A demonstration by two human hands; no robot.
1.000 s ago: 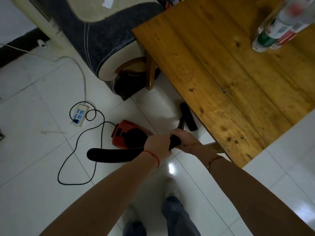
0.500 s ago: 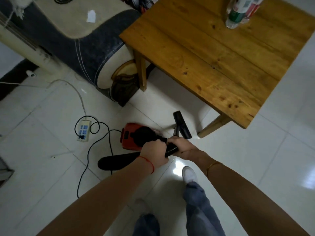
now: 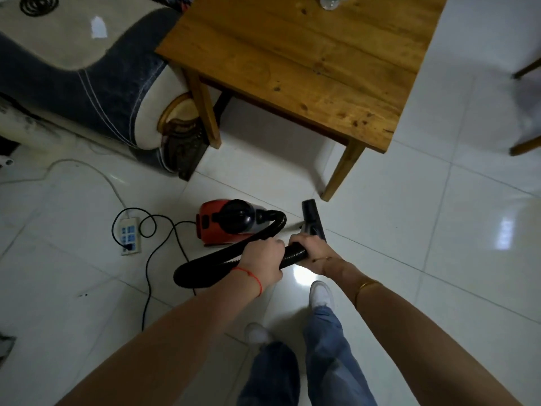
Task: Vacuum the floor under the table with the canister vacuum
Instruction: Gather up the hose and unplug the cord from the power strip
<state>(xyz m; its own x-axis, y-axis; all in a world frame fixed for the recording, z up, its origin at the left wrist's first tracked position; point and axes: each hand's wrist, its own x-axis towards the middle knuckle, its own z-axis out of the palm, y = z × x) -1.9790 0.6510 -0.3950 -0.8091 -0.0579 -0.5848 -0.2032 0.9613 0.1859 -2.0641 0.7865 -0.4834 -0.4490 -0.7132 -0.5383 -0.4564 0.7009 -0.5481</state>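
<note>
A red and black canister vacuum (image 3: 225, 224) sits on the white tiled floor in front of the wooden table (image 3: 295, 63). Its black ribbed hose (image 3: 205, 266) loops from the canister down and back up to my hands. My left hand (image 3: 262, 260) is closed around the hose. Just to its right, my right hand (image 3: 310, 250) grips the hose end where the black floor nozzle (image 3: 311, 216) begins. The nozzle rests on the floor just outside the table's near right leg (image 3: 342, 168).
A sofa (image 3: 87, 83) stands left of the table, against its near left leg (image 3: 205, 109). A white power strip (image 3: 130, 235) and black cord (image 3: 152, 268) lie on the floor to the left. Bottles (image 3: 330, 0) stand on the tabletop. Chair legs (image 3: 527, 109) are at the right edge.
I have stepped back from the table, so it appears farther away. The nozzle has come out from under the table edge to a spot beside the near right leg. Both hands keep their grip.
</note>
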